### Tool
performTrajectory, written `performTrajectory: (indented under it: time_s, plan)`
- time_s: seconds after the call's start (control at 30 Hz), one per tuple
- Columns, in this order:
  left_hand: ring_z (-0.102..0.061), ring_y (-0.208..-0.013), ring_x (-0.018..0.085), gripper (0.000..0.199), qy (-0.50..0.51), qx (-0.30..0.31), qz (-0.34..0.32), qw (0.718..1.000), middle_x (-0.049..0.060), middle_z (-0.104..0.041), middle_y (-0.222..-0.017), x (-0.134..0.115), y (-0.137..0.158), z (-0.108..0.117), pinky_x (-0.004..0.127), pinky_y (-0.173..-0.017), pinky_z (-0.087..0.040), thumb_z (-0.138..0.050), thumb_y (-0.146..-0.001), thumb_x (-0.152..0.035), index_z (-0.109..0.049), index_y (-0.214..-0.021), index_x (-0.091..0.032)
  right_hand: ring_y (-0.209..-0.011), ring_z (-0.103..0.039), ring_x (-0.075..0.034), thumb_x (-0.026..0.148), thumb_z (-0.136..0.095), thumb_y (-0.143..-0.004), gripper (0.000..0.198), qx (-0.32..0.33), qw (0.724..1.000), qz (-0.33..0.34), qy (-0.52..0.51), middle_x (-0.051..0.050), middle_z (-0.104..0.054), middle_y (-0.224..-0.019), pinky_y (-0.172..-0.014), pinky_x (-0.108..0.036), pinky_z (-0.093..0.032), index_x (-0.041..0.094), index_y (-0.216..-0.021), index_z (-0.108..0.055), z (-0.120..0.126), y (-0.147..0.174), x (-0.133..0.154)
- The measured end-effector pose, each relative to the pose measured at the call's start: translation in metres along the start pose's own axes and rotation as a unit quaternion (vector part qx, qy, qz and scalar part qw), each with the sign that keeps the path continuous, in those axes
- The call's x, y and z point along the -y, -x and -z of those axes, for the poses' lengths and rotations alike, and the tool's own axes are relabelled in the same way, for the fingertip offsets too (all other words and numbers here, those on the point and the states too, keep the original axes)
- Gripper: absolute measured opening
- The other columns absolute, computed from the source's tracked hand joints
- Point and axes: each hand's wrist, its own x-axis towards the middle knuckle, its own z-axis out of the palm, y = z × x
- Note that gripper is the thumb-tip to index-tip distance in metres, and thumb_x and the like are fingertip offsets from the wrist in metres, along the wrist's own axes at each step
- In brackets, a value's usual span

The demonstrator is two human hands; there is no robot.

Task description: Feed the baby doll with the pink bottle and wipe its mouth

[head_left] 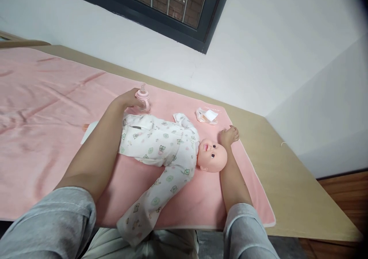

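A baby doll (211, 155) lies on its back on a pink blanket (51, 98), dressed in a white printed sleepsuit (161, 140). Beyond its lower body, my left hand (130, 99) grips a pink-topped baby bottle (143, 98), which stands nearly upright with its clear teat up. The left forearm crosses over the doll's legs. At the other end, my right hand (229, 135) rests on the blanket just past the doll's head, fingers curled in with nothing visible in them. The doll's head lies against the right forearm, covering part of it. One long sleeve hangs over the near edge.
A small clear packet (207, 115) with a white paper lies on the blanket beyond the doll's shoulder. Bare wooden tabletop (276, 167) shows at the right and along the back. Behind it rises a white wall (184, 63) with a dark-framed window (201, 40).
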Motion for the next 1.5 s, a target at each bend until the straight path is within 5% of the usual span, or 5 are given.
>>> performTrajectory:
  time_s: [0.13, 0.57, 1.03, 1.33, 1.5]
  plan:
    - [-0.061, -0.089, 0.022, 0.078, -0.002, 0.015, 0.035, 0.999, 0.002, -0.065, -0.097, 0.003, -0.003, -0.001, 0.038, -0.084, -0.051, -0.076, -0.05, -0.019, -0.056, -0.125, -0.016, -0.124, -0.05, -0.036, 0.012, -0.047, -0.079, 0.059, 0.034, 0.998, -0.039, -0.047, -0.023, -0.039, -0.146, -0.104, -0.048, -0.041, 0.011, -0.138, -0.045, -0.002, -0.004, -0.009]
    - [-0.059, -0.105, 0.021, 0.072, -0.005, 0.008, -0.011, 1.0, 0.001, -0.066, -0.108, 0.02, -0.016, -0.009, 0.027, -0.089, -0.046, -0.07, -0.051, -0.025, -0.057, -0.121, -0.014, -0.127, -0.05, -0.035, 0.01, -0.052, -0.076, 0.065, 0.043, 0.995, -0.066, -0.061, -0.025, -0.045, -0.139, -0.107, -0.045, -0.04, 0.008, -0.14, -0.041, -0.004, -0.009, -0.013]
    - [-0.063, -0.104, 0.026, 0.066, 0.062, -0.019, 0.006, 0.998, 0.005, -0.068, -0.107, 0.009, -0.01, -0.009, 0.032, -0.085, -0.053, -0.073, -0.049, -0.025, -0.058, -0.112, -0.017, -0.123, -0.052, -0.033, 0.013, -0.053, -0.076, 0.065, 0.039, 0.995, -0.065, -0.065, -0.024, -0.046, -0.135, -0.105, -0.044, -0.041, 0.01, -0.14, -0.043, -0.004, -0.009, -0.014]
    - [-0.062, -0.102, 0.023, 0.063, 0.085, -0.015, -0.073, 0.994, 0.002, -0.067, -0.105, -0.043, 0.01, -0.008, 0.034, -0.093, -0.05, -0.073, -0.053, -0.024, -0.059, -0.113, -0.015, -0.12, -0.058, -0.032, 0.014, -0.057, -0.076, 0.076, 0.021, 0.992, -0.076, -0.101, -0.025, -0.046, -0.136, -0.103, -0.041, -0.045, 0.009, -0.148, -0.032, 0.006, -0.007, -0.002]
    - [-0.066, -0.105, 0.027, 0.062, 0.099, 0.016, -0.129, 0.987, 0.005, -0.069, -0.111, -0.086, 0.032, -0.03, 0.036, -0.092, -0.052, -0.073, -0.052, -0.024, -0.06, -0.113, -0.017, -0.12, -0.058, -0.023, 0.025, -0.064, -0.078, 0.08, 0.005, 0.981, -0.003, -0.193, -0.022, -0.042, -0.143, -0.104, -0.031, -0.046, 0.01, -0.147, -0.028, 0.035, -0.015, 0.034]
